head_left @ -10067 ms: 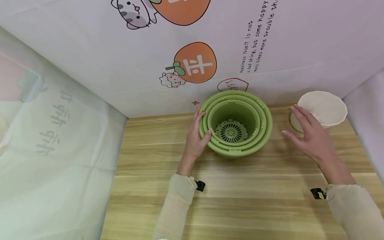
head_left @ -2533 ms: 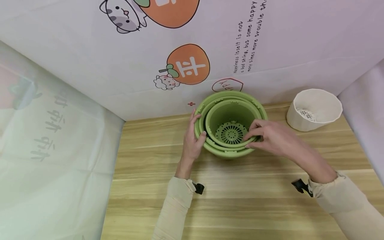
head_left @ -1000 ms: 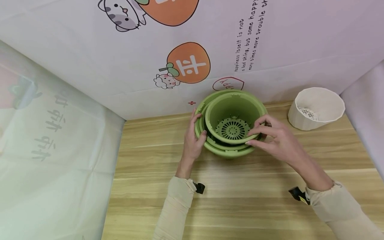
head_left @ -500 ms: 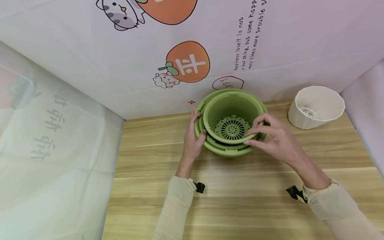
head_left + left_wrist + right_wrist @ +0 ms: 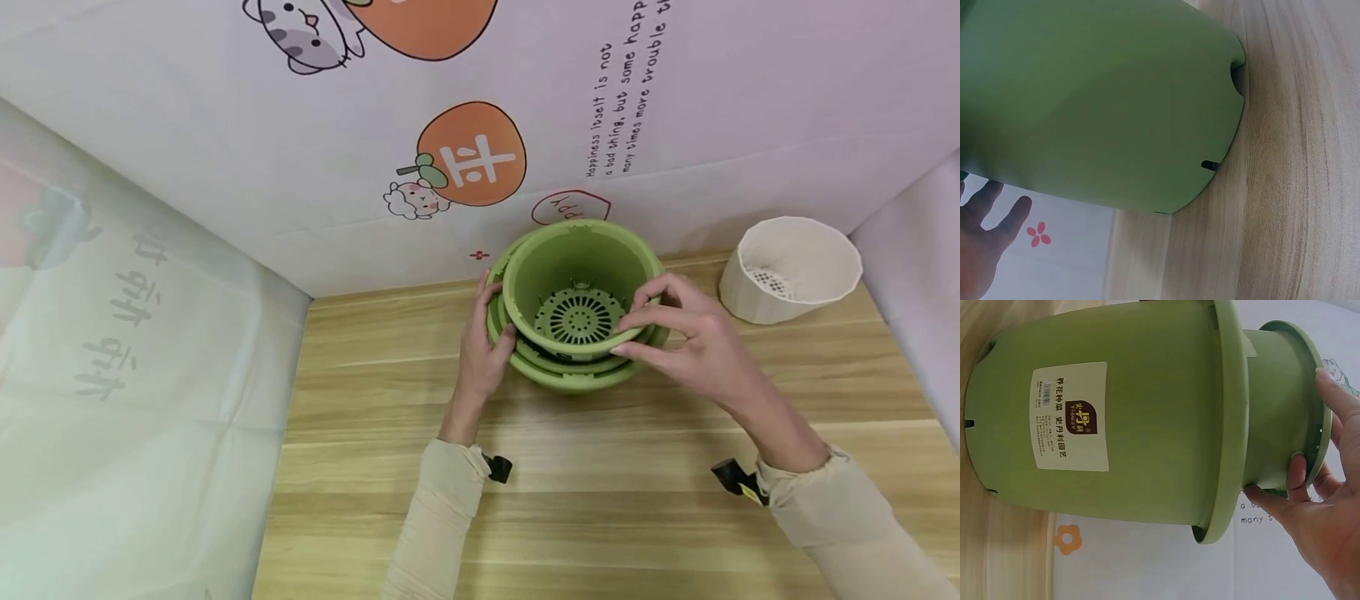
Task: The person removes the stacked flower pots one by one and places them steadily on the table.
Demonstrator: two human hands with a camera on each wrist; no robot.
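Note:
Nested green plastic flower pots stand on the table against the back wall. The outer flower pot [image 5: 577, 382] is upright; its side bears a printed label in the right wrist view. My left hand [image 5: 483, 354] grips its left rim, thumb in front and fingers around the side. The inner flower pot [image 5: 581, 254] has a slotted bottom and is partly raised out of the stack. On its right front rim my right hand [image 5: 693, 342] pinches with thumb and fingers. In the right wrist view the inner pot's wall [image 5: 1269, 406] shows well above the outer rim.
A white faceted pot [image 5: 761, 296] with a perforated bottom stands to the right, near the back wall. The wood-grain table [image 5: 600, 500] stretches in front of the pots. Printed cloth walls [image 5: 337, 167] enclose the back and sides.
My right hand has gone from beside the white pot to the inner green pot's rim. The inner pot has risen out of the stack. My left hand keeps its grip on the outer pot.

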